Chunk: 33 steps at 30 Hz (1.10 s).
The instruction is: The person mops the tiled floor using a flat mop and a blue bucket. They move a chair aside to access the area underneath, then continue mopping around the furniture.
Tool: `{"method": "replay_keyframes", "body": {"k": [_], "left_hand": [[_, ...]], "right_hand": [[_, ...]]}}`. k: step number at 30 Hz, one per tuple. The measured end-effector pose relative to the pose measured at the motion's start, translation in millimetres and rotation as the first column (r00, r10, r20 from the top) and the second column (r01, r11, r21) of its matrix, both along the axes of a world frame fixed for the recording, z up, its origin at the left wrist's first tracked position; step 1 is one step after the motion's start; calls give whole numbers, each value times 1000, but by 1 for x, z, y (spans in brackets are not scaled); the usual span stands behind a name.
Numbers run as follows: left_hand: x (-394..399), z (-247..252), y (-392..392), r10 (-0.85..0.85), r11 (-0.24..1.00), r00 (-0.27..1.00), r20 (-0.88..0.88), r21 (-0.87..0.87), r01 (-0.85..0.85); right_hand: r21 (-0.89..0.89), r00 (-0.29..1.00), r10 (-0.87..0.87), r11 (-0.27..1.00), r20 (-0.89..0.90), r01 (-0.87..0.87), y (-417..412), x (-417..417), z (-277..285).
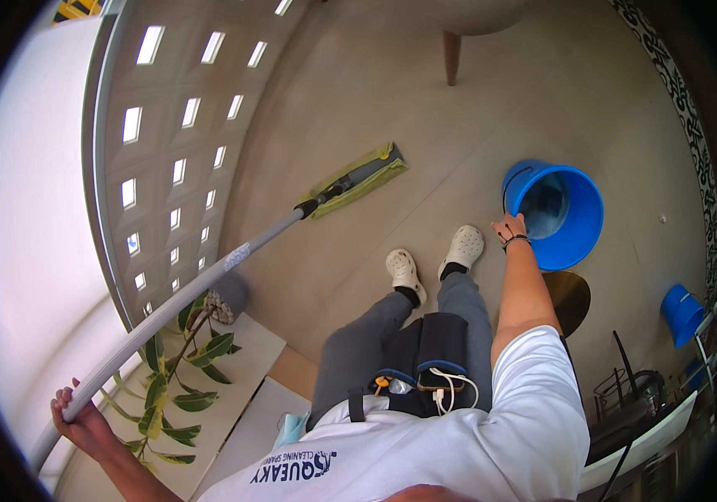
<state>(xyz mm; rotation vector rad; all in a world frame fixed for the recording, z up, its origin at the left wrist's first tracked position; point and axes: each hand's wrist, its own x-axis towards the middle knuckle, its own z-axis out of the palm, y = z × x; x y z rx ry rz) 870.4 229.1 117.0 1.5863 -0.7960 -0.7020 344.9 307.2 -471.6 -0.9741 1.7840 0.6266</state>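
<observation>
My left hand (85, 417) is wrapped around the upper part of a long grey mop pole (201, 282). The pole slopes down to a flat mop head (364, 177) with a green cloth pad, which lies on the floor ahead of my feet. With my right hand (510, 227) I grip a large blue bucket (584, 216) at its near left side, where its thin handle (511, 182) runs. The fingers are partly hidden there, so I cannot tell whether they hold the handle or the rim. Cloudy water (544, 206) shows inside.
A potted plant (164, 395) leans out beside a perforated block wall (157, 166) on the left. A furniture leg (452, 58) stands ahead. To the right are a brass-coloured round surface (568, 304), a smaller blue bucket (682, 315) and a dish rack (612, 392). White clogs (462, 246) are on my feet.
</observation>
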Motion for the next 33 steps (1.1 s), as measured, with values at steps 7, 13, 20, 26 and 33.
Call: {"method": "replay_keyframes", "body": {"k": [7,13,20,26,33], "left_hand": [[-4,-44,-4,-322,945,947,-17,-69,320],[58,-107,-8,-562,807,824,-77,-269,525],[73,-172,17,-736,626,660,-155,-528,574],[83,-267,39,-678,625,734,-36,-554,550],[55,-361,32,-739,493,666,103,-591,638]], "right_hand": [[-75,987,-156,985,-21,154,15,51,-26],[-218,933,-329,931,-149,293,19,102,-4],[-297,983,-13,954,-185,-43,37,153,-20],[-347,959,279,896,-44,-276,81,189,-22],[-454,948,318,849,30,-271,85,200,6]]}}
